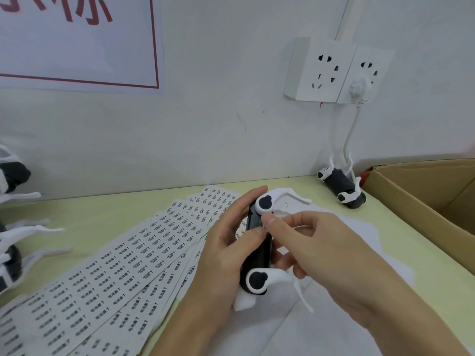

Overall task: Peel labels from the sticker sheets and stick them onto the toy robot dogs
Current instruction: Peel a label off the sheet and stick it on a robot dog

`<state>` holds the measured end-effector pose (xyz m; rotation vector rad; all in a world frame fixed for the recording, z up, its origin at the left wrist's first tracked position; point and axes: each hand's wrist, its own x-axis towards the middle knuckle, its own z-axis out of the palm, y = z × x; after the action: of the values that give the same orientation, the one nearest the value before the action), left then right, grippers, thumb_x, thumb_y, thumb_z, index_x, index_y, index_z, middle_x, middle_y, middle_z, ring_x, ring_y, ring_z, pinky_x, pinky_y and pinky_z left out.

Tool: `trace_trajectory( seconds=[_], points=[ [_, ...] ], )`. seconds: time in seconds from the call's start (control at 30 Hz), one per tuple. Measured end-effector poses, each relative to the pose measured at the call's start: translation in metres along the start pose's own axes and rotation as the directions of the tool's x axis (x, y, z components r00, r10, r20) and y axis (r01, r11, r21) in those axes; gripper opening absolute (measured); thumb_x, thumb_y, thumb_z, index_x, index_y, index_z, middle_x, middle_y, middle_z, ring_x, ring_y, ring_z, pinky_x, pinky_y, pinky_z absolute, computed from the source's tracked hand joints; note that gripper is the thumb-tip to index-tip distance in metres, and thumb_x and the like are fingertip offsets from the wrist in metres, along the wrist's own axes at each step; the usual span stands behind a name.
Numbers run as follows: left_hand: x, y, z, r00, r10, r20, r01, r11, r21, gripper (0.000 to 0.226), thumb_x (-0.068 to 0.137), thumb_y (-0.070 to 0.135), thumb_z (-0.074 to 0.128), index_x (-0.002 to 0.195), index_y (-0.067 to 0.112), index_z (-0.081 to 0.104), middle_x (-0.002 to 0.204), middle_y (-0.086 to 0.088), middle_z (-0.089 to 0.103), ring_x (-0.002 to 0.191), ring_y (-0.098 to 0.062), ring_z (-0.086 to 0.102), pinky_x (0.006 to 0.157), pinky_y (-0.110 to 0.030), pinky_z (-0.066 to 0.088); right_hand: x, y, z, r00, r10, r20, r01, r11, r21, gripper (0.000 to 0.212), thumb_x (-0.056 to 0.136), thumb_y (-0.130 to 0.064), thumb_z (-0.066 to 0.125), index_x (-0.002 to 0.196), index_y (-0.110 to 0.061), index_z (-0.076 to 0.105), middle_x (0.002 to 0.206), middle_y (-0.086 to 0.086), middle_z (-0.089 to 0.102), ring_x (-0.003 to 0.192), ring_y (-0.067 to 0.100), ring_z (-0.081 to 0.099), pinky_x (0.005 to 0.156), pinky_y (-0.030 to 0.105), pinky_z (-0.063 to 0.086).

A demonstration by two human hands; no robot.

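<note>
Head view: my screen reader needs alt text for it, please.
Left hand grips a toy dog while the right hand presses its thumb on the body. Sticker sheets fan across the table, near a cardboard box.

Two hands (231, 250), two wall sockets (323, 70)

1. My left hand (226, 255) covers the near side of the toy robot dog (257, 253); whether a label sits under my thumb cannot be told.
2. My right hand (316, 250) hides the dog's far flank.
3. The print on the sticker sheets (123, 265) is too blurred to read (lower rows worst).
4. The left edge cuts off more toy dogs (12, 253).
5. The cardboard box (424, 191) runs past the right edge.
</note>
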<state>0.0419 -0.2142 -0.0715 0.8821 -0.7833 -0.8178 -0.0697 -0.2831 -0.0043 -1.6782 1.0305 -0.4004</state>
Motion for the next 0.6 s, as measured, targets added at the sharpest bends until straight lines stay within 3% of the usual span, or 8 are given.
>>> trace_trajectory(
  seconds=[0.17, 0.23, 0.33, 0.5, 0.6],
  points=[
    [0.000, 0.003, 0.001, 1.000, -0.019, -0.009, 0.019, 0.999, -0.035, 0.048, 0.075, 0.032, 0.071, 0.122, 0.037, 0.070, 0.118, -0.002, 0.072, 0.095, -0.019, 0.070, 0.078, -0.028, 0.056, 0.000, 0.001, 0.009, 0.996, -0.070, -0.057, 0.081, 0.972, 0.223, 0.010, 0.088, -0.025, 0.072, 0.084, -0.017, 0.077, 0.059, 0.001, 0.071, 0.042, 0.006, 0.057, 0.043, 0.011, 0.041],
    [0.001, 0.004, 0.002, 0.999, -0.040, -0.011, 0.039, 0.997, -0.066, 0.049, 0.075, 0.029, 0.073, 0.123, 0.035, 0.070, 0.109, -0.003, 0.072, 0.087, -0.018, 0.067, 0.074, -0.030, 0.056, 0.001, 0.002, 0.009, 0.995, -0.067, -0.070, 0.084, 0.957, 0.279, 0.010, 0.088, -0.017, 0.073, 0.079, -0.016, 0.077, 0.061, 0.006, 0.072, 0.047, 0.006, 0.060, 0.047, 0.012, 0.045],
    [0.001, 0.004, 0.002, 0.998, -0.056, -0.013, 0.054, 0.995, -0.090, 0.043, 0.081, 0.018, 0.069, 0.120, 0.034, 0.073, 0.108, -0.002, 0.074, 0.091, -0.015, 0.069, 0.072, -0.027, 0.057, 0.004, 0.004, 0.006, 0.998, -0.042, -0.051, 0.056, 0.947, 0.316, 0.008, 0.088, -0.011, 0.073, 0.081, -0.014, 0.078, 0.067, 0.007, 0.075, 0.054, 0.008, 0.066, 0.053, 0.015, 0.050],
    [0.001, 0.006, 0.003, 0.996, -0.082, -0.037, 0.071, 0.971, -0.228, 0.045, 0.079, 0.010, 0.059, 0.113, 0.031, 0.077, 0.110, -0.007, 0.075, 0.081, -0.018, 0.071, 0.061, -0.028, 0.057, 0.006, 0.005, -0.001, 0.997, 0.000, 0.080, -0.037, 0.889, 0.456, 0.013, 0.090, 0.002, 0.065, 0.093, 0.001, 0.078, 0.077, 0.012, 0.075, 0.061, 0.011, 0.067, 0.057, 0.015, 0.053],
    [0.002, 0.008, 0.003, 0.995, -0.068, -0.072, 0.046, 0.962, -0.270, 0.049, 0.072, 0.004, 0.065, 0.112, 0.031, 0.077, 0.109, -0.008, 0.076, 0.078, -0.020, 0.072, 0.063, -0.028, 0.058, 0.006, 0.005, 0.000, 0.989, -0.021, 0.150, -0.046, 0.902, 0.429, 0.018, 0.090, -0.001, 0.064, 0.094, -0.008, 0.080, 0.077, 0.008, 0.068, 0.060, 0.011, 0.057, 0.060, 0.020, 0.051]
  ],
)
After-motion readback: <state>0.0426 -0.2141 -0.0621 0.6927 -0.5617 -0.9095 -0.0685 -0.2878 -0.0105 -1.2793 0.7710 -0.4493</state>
